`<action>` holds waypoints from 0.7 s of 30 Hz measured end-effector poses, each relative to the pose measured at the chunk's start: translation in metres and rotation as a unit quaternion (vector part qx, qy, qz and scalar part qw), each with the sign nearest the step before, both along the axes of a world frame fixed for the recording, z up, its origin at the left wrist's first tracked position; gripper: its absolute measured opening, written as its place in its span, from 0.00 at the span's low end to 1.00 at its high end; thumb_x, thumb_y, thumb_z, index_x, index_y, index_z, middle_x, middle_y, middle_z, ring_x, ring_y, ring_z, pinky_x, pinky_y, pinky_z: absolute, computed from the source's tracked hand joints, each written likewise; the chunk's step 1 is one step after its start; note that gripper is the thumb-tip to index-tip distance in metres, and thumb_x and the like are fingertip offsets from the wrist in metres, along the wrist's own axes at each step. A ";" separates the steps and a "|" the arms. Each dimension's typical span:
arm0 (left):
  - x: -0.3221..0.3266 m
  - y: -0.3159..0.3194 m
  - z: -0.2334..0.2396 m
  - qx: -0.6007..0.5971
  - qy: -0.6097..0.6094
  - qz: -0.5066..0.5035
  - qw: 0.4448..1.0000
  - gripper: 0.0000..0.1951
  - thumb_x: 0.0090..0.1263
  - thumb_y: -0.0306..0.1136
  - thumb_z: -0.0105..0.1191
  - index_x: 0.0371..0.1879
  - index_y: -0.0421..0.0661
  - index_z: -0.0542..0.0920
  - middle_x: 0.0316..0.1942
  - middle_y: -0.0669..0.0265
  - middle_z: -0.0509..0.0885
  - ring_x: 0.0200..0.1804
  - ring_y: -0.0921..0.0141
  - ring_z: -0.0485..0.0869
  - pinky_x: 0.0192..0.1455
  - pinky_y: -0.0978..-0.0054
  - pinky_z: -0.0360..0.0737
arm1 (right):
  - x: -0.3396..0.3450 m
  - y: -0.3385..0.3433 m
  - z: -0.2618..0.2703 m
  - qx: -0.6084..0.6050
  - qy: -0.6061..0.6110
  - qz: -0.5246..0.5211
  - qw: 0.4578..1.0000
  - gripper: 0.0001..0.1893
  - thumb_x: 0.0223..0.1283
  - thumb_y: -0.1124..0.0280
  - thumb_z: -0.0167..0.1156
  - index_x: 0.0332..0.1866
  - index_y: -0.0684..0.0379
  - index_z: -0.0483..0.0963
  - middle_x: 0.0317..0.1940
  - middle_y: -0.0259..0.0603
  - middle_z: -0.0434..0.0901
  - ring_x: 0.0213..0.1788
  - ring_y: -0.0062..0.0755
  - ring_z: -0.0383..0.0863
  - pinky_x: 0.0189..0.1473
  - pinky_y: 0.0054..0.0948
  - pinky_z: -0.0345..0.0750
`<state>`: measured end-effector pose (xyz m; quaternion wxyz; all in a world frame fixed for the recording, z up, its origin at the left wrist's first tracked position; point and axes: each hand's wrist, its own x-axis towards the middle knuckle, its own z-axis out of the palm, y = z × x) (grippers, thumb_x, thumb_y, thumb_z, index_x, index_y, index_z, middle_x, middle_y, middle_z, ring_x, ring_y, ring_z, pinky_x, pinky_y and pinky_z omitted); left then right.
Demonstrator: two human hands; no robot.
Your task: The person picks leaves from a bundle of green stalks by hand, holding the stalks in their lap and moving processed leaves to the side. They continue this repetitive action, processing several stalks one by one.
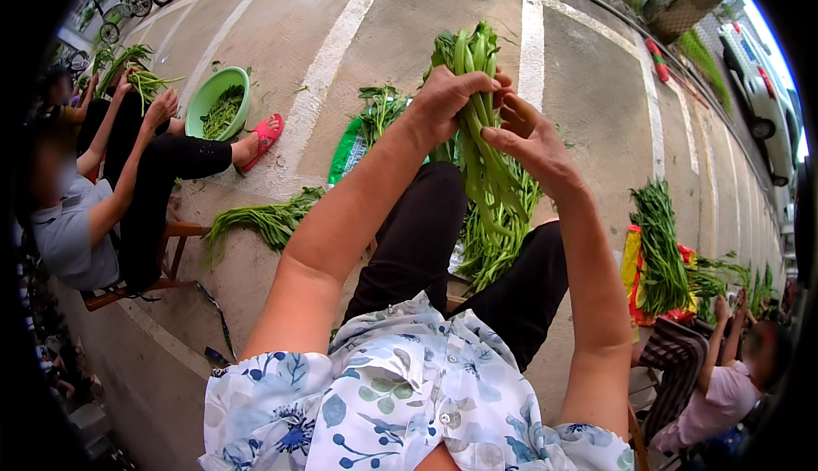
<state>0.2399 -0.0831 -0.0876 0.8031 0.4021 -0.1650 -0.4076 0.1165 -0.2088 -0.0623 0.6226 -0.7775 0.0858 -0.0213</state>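
Note:
My left hand [455, 95] is closed around a bunch of leafy green vegetables [476, 113], held up above my knees. Thick pale-green stems stick out over the fist and limp leaves hang below it. At the bunch's right side is my right hand [533, 145], with its fingers loosely curled and apart. Its thumb tip overlaps the hanging leaves; whether it presses on them is hard to see. Beneath, between my legs, lies a heap of long green stalks [492, 241]. Beyond my left forearm, more leafy stalks [381, 116] lie on a green printed plastic bag [345, 151].
Leafy greens [275, 216] lie on the concrete to the left. A person on a wooden chair [169, 260] handles stalks beside a green basin [241, 103] holding cut greens. On the right, a pile of greens [658, 247] rests on a red-and-yellow bag [631, 266], near another seated person.

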 end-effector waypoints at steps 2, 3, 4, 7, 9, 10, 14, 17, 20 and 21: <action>0.040 0.019 0.015 0.036 -0.054 0.019 0.998 0.18 0.60 0.27 0.57 0.49 0.35 0.75 0.40 0.60 0.82 0.39 0.69 0.83 0.47 0.71 0.82 | 0.005 -0.015 -0.007 -0.004 -0.016 -0.094 0.995 0.46 0.49 0.52 0.70 0.66 0.73 0.59 0.60 0.59 0.69 0.59 0.41 0.73 0.59 0.34 0.72; 0.061 0.031 0.016 0.054 -0.087 0.013 0.995 0.18 0.60 0.27 0.57 0.49 0.35 0.75 0.39 0.60 0.81 0.38 0.70 0.83 0.46 0.72 0.82 | 0.006 -0.026 -0.009 0.020 -0.023 -0.114 0.993 0.45 0.50 0.53 0.70 0.67 0.72 0.58 0.61 0.62 0.67 0.59 0.42 0.73 0.58 0.35 0.73; 0.080 0.044 0.015 0.082 -0.119 0.006 0.989 0.18 0.60 0.27 0.56 0.50 0.35 0.75 0.39 0.61 0.81 0.37 0.71 0.83 0.44 0.72 0.83 | 0.002 -0.039 -0.016 0.034 -0.003 -0.123 0.992 0.43 0.52 0.55 0.69 0.66 0.72 0.59 0.60 0.58 0.69 0.56 0.39 0.75 0.55 0.32 0.75; 0.110 0.067 0.000 0.186 -0.160 -0.025 0.969 0.20 0.58 0.26 0.56 0.50 0.34 0.73 0.37 0.61 0.81 0.31 0.73 0.81 0.37 0.76 0.82 | -0.025 -0.083 -0.047 0.064 0.061 -0.152 0.984 0.32 0.58 0.64 0.66 0.63 0.71 0.64 0.50 0.45 0.75 0.45 0.27 0.79 0.44 0.24 0.79; 0.126 0.080 -0.034 0.245 -0.164 -0.064 0.954 0.20 0.56 0.25 0.56 0.49 0.34 0.73 0.36 0.61 0.81 0.28 0.74 0.81 0.34 0.77 0.81 | -0.043 -0.100 -0.072 0.106 0.089 -0.192 0.972 0.27 0.59 0.68 0.64 0.60 0.70 0.66 0.43 0.37 0.75 0.40 0.21 0.78 0.42 0.22 0.80; 0.128 0.087 -0.056 0.270 -0.139 -0.070 0.950 0.20 0.52 0.23 0.56 0.46 0.35 0.74 0.33 0.61 0.81 0.26 0.74 0.80 0.31 0.78 0.79 | -0.050 -0.103 -0.084 0.115 0.105 -0.212 0.965 0.27 0.59 0.68 0.64 0.60 0.70 0.66 0.42 0.37 0.75 0.39 0.21 0.78 0.42 0.22 0.80; 0.103 0.119 -0.199 0.407 -0.032 -0.074 0.910 0.14 0.49 0.21 0.57 0.37 0.38 0.77 0.26 0.63 0.81 0.23 0.73 0.79 0.26 0.76 0.77 | -0.072 -0.099 -0.123 0.154 0.159 -0.273 0.936 0.25 0.59 0.69 0.63 0.59 0.68 0.67 0.35 0.34 0.76 0.35 0.21 0.78 0.39 0.24 0.80; 0.060 0.150 -0.329 0.592 -0.093 -0.098 0.794 0.13 0.45 0.26 0.61 0.32 0.36 0.81 0.31 0.52 0.84 0.28 0.62 0.85 0.31 0.66 0.81 | -0.074 -0.087 -0.147 0.188 0.198 -0.292 0.917 0.22 0.59 0.70 0.64 0.56 0.67 0.68 0.32 0.34 0.76 0.34 0.21 0.78 0.37 0.23 0.80; 0.028 0.168 -0.400 0.737 -0.145 -0.067 0.657 0.19 0.46 0.31 0.61 0.40 0.38 0.80 0.41 0.48 0.84 0.44 0.55 0.84 0.46 0.64 0.80 | -0.080 -0.083 -0.158 0.191 0.217 -0.295 0.911 0.23 0.59 0.70 0.63 0.57 0.67 0.68 0.35 0.36 0.78 0.34 0.22 0.80 0.36 0.22 0.80; 0.024 0.168 -0.402 0.740 -0.154 -0.059 0.652 0.22 0.46 0.33 0.62 0.42 0.38 0.79 0.42 0.48 0.83 0.46 0.54 0.83 0.48 0.64 0.80 | -0.081 -0.082 -0.158 0.186 0.217 -0.304 0.909 0.23 0.59 0.70 0.63 0.57 0.67 0.68 0.36 0.36 0.78 0.34 0.22 0.80 0.36 0.22 0.80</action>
